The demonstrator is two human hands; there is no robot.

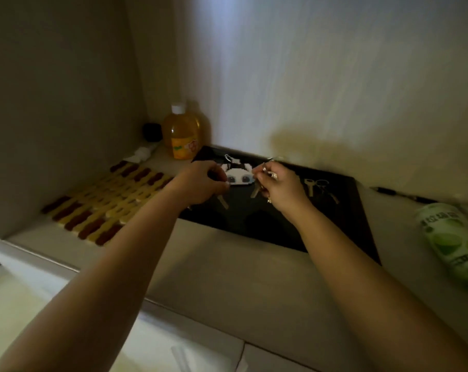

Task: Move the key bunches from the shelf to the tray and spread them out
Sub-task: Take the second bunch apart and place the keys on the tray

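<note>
Item: black tray (342,210), flat on a pale counter, both hands working over its far half.

Left hand (200,183): fingers pinched on part of a key bunch; one key blade (222,202) pokes out just below the fingers.

Right hand (281,187): fingers closed on a ring of the same or a neighbouring bunch; a key (255,191) hangs just left of the palm. Which, I cannot tell.

Between the hands: a black-and-white character charm (238,176), lying on the tray.

Right of the right hand: a second key bunch (318,187), already laid on the tray.

Step in hand, as judged: spreading. Draw the hands apart gently, fan each key flat, keep clear of the laid bunch.
</note>
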